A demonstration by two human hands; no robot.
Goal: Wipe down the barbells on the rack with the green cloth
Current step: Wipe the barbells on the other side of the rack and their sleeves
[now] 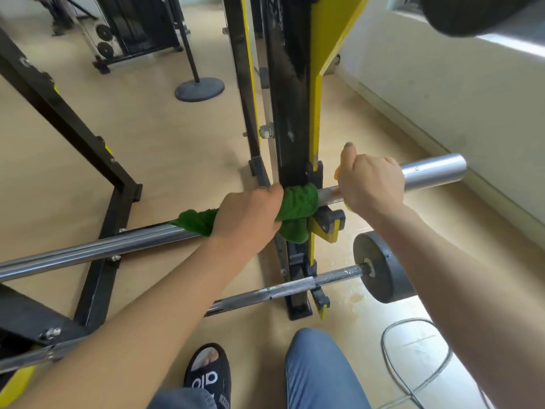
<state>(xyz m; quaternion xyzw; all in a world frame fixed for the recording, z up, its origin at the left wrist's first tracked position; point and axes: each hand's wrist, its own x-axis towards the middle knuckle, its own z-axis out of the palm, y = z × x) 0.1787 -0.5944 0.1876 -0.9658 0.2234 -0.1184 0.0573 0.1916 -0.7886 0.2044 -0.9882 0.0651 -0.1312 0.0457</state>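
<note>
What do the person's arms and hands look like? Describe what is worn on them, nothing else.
Both forearms are bare up to the frame's edge: no sleeves in view. The left hand and right hand wear no gloves, and no rings, watch or wristbands show on them.

At the upper left of the frame stands a black weight machine (138,28) with two small round plates on its side — and just right of it a round black base (200,89) carries a slanted pole. A black cable (413,370) loops on the tan floor (182,149) at the lower right. Bottom centre — a black slipper (211,376) and blue jeans (318,373).
</note>
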